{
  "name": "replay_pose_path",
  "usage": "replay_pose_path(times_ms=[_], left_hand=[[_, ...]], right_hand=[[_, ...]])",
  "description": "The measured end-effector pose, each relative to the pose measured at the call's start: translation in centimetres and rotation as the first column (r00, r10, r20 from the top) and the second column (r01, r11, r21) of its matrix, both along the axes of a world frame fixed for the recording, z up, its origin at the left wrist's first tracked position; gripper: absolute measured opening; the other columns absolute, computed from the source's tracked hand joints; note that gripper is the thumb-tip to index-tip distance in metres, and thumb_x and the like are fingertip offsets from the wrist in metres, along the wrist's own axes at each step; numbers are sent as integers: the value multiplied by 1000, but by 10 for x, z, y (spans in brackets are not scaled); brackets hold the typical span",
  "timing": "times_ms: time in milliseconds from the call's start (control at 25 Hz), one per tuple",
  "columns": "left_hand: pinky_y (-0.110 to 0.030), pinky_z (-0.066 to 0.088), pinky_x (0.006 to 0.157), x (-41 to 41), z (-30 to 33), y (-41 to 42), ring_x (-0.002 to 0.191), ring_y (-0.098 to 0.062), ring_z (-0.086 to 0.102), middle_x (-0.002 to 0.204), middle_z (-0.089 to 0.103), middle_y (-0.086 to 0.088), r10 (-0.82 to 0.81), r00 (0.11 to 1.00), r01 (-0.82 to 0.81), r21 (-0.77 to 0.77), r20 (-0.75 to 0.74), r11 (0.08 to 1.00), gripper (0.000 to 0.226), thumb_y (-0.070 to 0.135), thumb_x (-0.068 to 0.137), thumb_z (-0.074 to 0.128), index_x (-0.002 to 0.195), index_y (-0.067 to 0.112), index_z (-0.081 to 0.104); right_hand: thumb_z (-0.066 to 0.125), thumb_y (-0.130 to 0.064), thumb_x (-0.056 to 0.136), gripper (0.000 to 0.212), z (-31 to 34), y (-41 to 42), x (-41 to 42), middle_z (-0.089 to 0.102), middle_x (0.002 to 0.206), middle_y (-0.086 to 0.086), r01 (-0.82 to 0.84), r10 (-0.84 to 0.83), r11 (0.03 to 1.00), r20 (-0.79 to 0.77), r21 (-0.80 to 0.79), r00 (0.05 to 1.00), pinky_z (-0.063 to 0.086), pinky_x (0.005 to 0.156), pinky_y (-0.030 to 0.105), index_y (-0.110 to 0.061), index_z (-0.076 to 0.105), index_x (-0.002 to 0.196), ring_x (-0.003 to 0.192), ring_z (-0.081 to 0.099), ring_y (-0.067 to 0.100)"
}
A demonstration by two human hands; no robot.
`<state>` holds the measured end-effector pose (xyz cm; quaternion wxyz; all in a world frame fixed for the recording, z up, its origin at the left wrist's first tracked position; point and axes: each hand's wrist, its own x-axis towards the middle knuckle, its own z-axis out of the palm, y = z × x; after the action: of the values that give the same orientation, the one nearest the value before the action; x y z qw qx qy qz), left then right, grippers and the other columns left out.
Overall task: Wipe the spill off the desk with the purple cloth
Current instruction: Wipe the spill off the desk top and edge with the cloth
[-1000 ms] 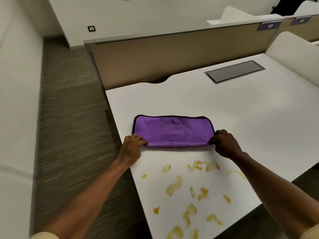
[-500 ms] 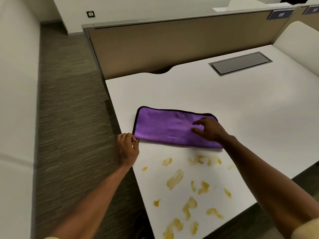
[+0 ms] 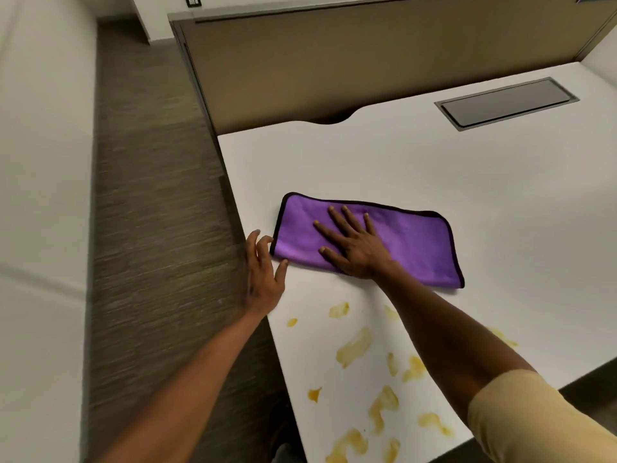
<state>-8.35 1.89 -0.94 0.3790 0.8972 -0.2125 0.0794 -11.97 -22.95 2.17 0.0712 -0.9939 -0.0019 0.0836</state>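
White bench (image 3: 434, 162) carries everything. Left hand (image 3: 262, 275) rests open at its edge, fingers (image 3: 263, 243) just beside the purple cloth (image 3: 417, 242). Right hand (image 3: 354, 245) presses flat on the cloth, fingers spread. Yellow spill (image 3: 354, 350) lies nearer than the cloth.

Open-plan office workstation

A white laminate tabletop (image 3: 434, 168) is the landmark: along its far edge stands a tan fabric-faced partition screen (image 3: 367, 61) with a grey metal top rail, and the tabletop's far edge has a curved cable notch (image 3: 329, 118) against that screen. Set flush into the tabletop toward its far right is a grey rectangular cable-access flap (image 3: 505, 103). Left of the tabletop runs grey-brown striped carpet (image 3: 150, 195), and beyond the screen's left end a wall plate (image 3: 191, 0) sits on a pale wall.
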Motion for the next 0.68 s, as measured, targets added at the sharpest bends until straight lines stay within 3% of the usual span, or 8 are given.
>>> replay_pose_path(times_ms=[80, 200, 360, 440, 480, 560, 680], left_hand=[[-30, 45, 92, 6, -3, 3, 120, -27, 47, 140, 40, -17, -28, 998, 26, 41, 61, 999, 40, 22, 90, 71, 120, 8, 48], [-41, 49, 72, 8, -1, 5, 94, -24, 50, 111, 42, -5, -79, 986, 66, 92, 149, 994, 25, 27, 91, 64, 101, 16, 44], [-33, 43, 71, 13, -5, 6, 86, -14, 43, 96, 41, 6, -123, 981, 100, 148, 152, 984, 27, 45, 89, 59, 93, 23, 44], [-32, 47, 84, 16, -13, 8, 101, -15, 49, 108, 46, 4, -131, 985, 117, 129, 113, 985, 32, 51, 95, 54, 106, 21, 50], [-35, 47, 97, 17, -18, 9, 117, -19, 50, 121, 49, 0, -118, 990, 109, 113, 76, 988, 36, 52, 100, 48, 117, 20, 52], [-42, 31, 120, 18, -24, 7, 149, -21, 30, 151, 42, -6, -66, 998, 66, 69, -5, 995, 49, 51, 106, 33, 140, 18, 47], [-40, 12, 127, 22, -22, 4, 158, -18, 5, 170, 14, -4, -84, 996, 84, 29, -28, 996, 61, 49, 108, 25, 162, 21, 15]], right_hand=[[28, -69, 101, 65, -2, 0, -2, -5, 175, -8, 74, -74, 997, 11, 8, 997, -3, 127, 61, -54, 6, 161, 162, -9, 22], [19, -73, 99, 65, -5, 9, -12, -8, 175, -9, 148, -148, 989, 11, 21, 989, -6, 127, 61, -56, 2, 160, 161, -13, 22], [17, -75, 97, 66, -13, -10, -46, -3, 175, -11, 38, -38, 999, 38, -14, 999, 3, 127, 61, -57, 5, 160, 162, -9, 22], [20, -75, 97, 66, -13, -17, -49, -2, 175, -12, 116, -116, 993, 48, -4, 992, 5, 127, 63, -57, 8, 159, 162, -6, 21], [21, -75, 97, 66, -13, -14, -46, -2, 175, -12, 187, -187, 982, 49, 5, 981, 3, 127, 63, -57, 8, 159, 162, -5, 21], [24, -74, 98, 65, -13, 1, -36, -3, 175, -10, 313, -314, 949, 37, 33, 949, -3, 126, 65, -57, 8, 159, 162, -6, 25], [23, -74, 97, 64, -20, 35, -39, -3, 175, -7, 301, -303, 953, 61, 39, 951, -6, 123, 68, -59, 8, 158, 162, -8, 31]])
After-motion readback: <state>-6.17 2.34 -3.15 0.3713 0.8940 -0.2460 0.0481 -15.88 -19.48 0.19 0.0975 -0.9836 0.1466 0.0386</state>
